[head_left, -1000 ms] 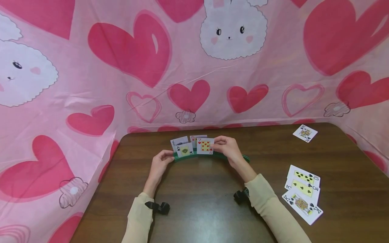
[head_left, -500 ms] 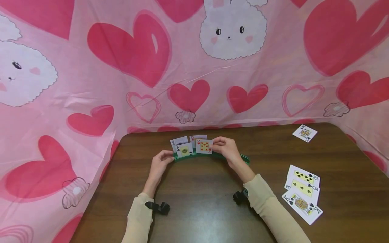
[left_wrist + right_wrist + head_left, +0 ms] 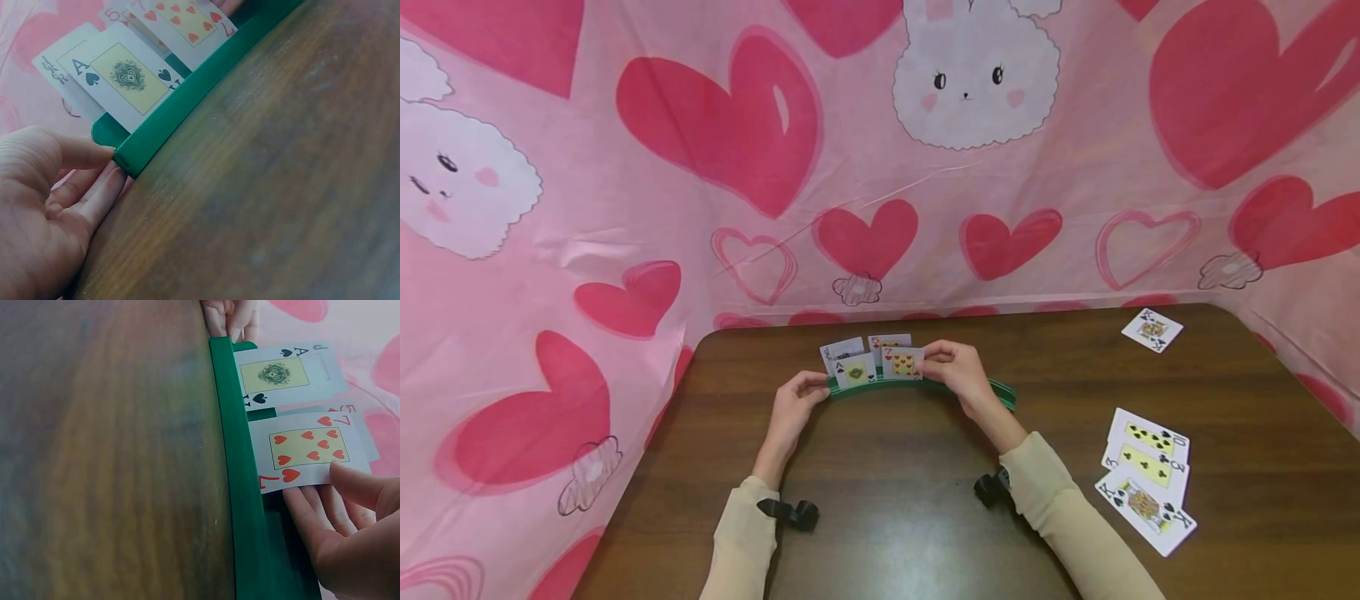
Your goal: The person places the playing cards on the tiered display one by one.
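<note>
A curved green card holder (image 3: pixel 1003 395) stands on the wooden table. My left hand (image 3: pixel 792 410) pinches its left end between thumb and fingers. The ace of spades (image 3: pixel 128 75) stands in the front slot, with a joker (image 3: pixel 56 69) behind it. Farther right, my right hand (image 3: pixel 961 377) pinches the seven of hearts (image 3: pixel 306 450) by its right edge, thumb on the face and fingers behind. That card's lower edge meets the holder's front slot. A red five (image 3: pixel 889 341) stands behind the seven, mostly hidden.
On the table (image 3: pixel 887 508) at right lie a black ten (image 3: pixel 1150 433), a three of clubs (image 3: pixel 1146 464) and a king of spades (image 3: pixel 1145 507), overlapping face up. Another king (image 3: pixel 1152 330) lies near the back right. Pink heart-printed cloth (image 3: pixel 865 167) hangs behind.
My right hand has moved slightly left and down with the seven of hearts, bringing it lower against the holder. My left hand stays on the holder's end.
</note>
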A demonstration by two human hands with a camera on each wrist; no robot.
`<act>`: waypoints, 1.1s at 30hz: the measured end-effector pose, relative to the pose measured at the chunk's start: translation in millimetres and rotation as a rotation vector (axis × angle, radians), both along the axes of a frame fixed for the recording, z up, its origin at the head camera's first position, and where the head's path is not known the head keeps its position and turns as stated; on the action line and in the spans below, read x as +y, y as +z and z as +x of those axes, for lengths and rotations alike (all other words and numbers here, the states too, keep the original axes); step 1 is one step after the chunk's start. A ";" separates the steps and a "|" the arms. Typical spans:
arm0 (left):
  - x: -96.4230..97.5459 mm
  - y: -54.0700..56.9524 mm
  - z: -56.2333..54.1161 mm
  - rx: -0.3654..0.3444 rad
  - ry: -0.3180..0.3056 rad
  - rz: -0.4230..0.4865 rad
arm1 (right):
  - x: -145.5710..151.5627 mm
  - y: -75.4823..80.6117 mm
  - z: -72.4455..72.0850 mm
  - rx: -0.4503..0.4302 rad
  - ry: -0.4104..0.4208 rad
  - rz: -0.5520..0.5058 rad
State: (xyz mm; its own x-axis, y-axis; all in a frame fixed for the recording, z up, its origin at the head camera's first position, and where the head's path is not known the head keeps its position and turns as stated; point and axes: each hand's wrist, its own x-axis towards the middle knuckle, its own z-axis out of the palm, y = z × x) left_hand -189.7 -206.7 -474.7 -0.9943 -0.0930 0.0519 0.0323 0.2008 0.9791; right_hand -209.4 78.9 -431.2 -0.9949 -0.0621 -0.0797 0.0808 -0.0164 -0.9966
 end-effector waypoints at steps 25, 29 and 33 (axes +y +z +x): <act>1.0 2.2 -1.5 -0.002 0.005 0.001 | -4.3 3.2 7.1 0.125 0.001 0.243; 0.6 2.8 -0.6 -0.009 0.007 0.001 | -4.0 5.7 8.4 0.212 -0.019 0.354; 0.3 2.8 0.9 -0.025 0.008 -0.005 | 3.1 11.6 8.8 0.287 -0.032 0.423</act>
State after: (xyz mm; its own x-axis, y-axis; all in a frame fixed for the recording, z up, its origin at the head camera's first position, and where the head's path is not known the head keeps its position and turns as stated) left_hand -188.8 -206.4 -471.9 -0.9946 -0.1005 0.0275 0.0062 0.2054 0.9787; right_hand -200.6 82.0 -419.6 -0.9813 -0.0527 0.1854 -0.1910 0.3957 -0.8983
